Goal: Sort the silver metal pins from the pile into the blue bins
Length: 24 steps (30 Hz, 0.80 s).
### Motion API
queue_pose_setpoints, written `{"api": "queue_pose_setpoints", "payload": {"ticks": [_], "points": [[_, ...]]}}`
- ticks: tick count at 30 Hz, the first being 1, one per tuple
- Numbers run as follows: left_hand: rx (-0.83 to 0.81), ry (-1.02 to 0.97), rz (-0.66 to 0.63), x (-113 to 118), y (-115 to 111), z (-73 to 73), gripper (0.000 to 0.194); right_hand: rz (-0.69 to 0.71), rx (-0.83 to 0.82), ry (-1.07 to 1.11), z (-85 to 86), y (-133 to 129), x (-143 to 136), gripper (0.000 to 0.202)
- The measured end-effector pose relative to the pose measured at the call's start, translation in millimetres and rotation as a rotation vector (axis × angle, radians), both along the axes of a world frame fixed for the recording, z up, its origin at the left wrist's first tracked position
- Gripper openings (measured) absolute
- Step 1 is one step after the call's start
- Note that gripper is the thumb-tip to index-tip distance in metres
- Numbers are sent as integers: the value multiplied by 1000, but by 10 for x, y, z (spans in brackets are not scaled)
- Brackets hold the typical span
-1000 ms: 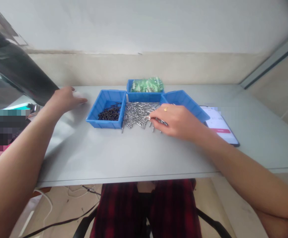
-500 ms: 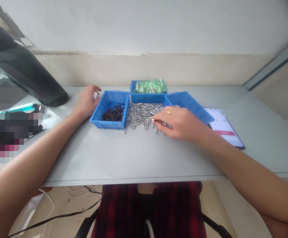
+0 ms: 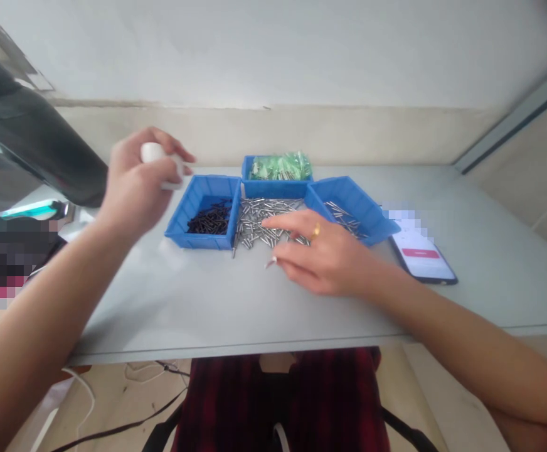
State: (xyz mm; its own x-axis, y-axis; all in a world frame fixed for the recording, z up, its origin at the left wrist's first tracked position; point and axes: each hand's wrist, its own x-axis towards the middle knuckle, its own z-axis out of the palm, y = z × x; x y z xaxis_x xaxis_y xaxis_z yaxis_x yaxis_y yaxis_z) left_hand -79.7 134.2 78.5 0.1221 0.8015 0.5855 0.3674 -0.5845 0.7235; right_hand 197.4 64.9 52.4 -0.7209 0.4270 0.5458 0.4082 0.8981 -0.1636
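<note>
My left hand (image 3: 135, 179) is raised left of the left blue bin and closed around a small white rounded object (image 3: 152, 152) whose kind I cannot make out. Dark screws (image 3: 210, 220) lie in that left bin (image 3: 198, 242). My right hand (image 3: 323, 254) hovers at the front right of a heap of silvery metal pins (image 3: 261, 216). Its index finger reaches out over the heap. A small whitish, shiny piece (image 3: 270, 262) shows at the tips of the thumb and lower fingers. More pins (image 3: 342, 216) lie in the right blue bin (image 3: 377, 220).
A rear blue bin (image 3: 278, 188) holds green plastic bags (image 3: 280, 167) with metal parts. A phone (image 3: 421, 254) with a lit screen lies at the right. At the left stands a big dark bottle (image 3: 42, 135). A wall runs behind the table (image 3: 236, 314).
My left hand has risen off the table beside the left bin, bringing the white object into fuller view. My right hand has drawn left and toward me, its index finger now stretched out.
</note>
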Motion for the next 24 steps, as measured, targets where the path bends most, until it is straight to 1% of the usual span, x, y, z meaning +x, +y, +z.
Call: {"api": "queue_pose_setpoints", "payload": {"ticks": [1,2,3,5,7,10,12,15,17,19,22,24], "points": [[-102,-124,-124,169,-126,22,18,35,-48,33,-1,-43,-30,12],[-161,-167,-196,336,-255,29,20,41,-116,79,0,-79,-53,11],[-201,-133,-247,487,-376,20,21,26,-198,135,3,-105,-69,10],[-207,-49,-248,707,-567,-38,20,-16,-385,233,14,-122,-83,10],[-207,7,-200,808,-673,-129,21,-37,-561,297,19,-97,-79,11],[-190,38,-181,823,-717,-265,26,-27,-737,355,2,-30,-71,14],[-161,60,-217,809,-719,-327,29,2,-801,374,-13,0,-70,16],[-126,138,-273,792,-715,-371,36,43,-866,372,-5,1,-73,18],[-118,210,-274,778,-715,-364,36,50,-878,380,20,-17,-72,18],[-144,248,-238,757,-720,-327,32,53,-869,402,42,-31,-68,20],[-271,229,-197,722,-731,-229,25,66,-857,435,33,-21,-55,23],[-351,190,-232,704,-728,-171,25,87,-853,436,-2,7,-43,25]]}}
